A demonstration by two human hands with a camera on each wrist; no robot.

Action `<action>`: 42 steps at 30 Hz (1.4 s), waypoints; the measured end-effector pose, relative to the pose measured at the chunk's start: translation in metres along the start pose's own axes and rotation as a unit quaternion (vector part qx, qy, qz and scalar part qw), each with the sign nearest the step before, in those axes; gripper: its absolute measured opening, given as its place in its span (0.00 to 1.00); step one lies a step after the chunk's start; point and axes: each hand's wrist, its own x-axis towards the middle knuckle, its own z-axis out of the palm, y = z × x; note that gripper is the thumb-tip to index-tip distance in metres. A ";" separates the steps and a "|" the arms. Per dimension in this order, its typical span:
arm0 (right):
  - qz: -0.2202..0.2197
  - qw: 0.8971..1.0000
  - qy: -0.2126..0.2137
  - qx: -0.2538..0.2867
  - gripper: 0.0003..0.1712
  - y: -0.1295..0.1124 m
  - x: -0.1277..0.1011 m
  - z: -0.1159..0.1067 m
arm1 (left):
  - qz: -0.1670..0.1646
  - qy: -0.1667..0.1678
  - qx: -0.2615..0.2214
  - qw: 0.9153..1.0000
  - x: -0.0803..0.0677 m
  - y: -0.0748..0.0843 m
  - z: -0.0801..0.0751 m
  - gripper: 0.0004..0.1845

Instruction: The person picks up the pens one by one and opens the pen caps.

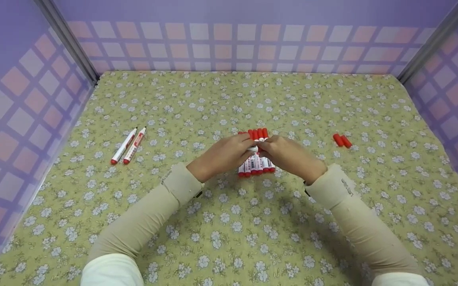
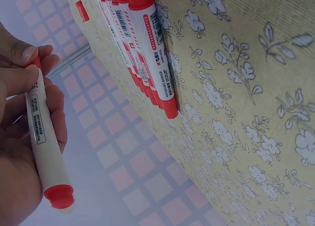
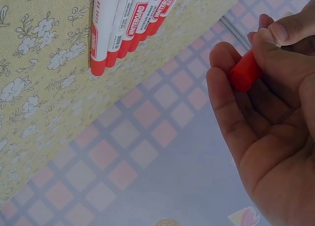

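The desk (image 1: 229,222), covered in a green floral cloth, is being walled in by purple checked panels (image 1: 22,111) behind and to both sides of the hands. A row of red-and-white whiteboard markers (image 1: 255,163) is lying side by side on the desk directly under both grips. A single marker (image 2: 43,142) is being held in the left hand (image 1: 223,155), fingers curled round its white barrel, the red end pointing back toward the wrist. Its red cap (image 3: 244,71) is being pinched in the right hand (image 1: 288,155) between thumb and fingers, right where the two grips are meeting above the row. Two more capped markers (image 1: 129,145) are lying together well to the left of the left grip. Two loose red caps (image 1: 342,140) are lying just right of the right grip.
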 end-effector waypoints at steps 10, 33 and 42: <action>-0.009 0.999 0.014 -0.050 0.08 -0.004 0.000 0.005 | 0.032 -0.001 -0.021 0.999 -0.002 -0.003 0.000 0.15; -0.046 0.994 0.069 -0.064 0.08 -0.002 -0.001 0.009 | 0.018 -0.011 -0.093 0.995 -0.001 -0.009 0.000 0.12; -0.040 0.994 0.085 -0.053 0.03 0.001 -0.003 0.005 | 0.006 -0.007 -0.101 0.995 -0.005 -0.013 -0.002 0.13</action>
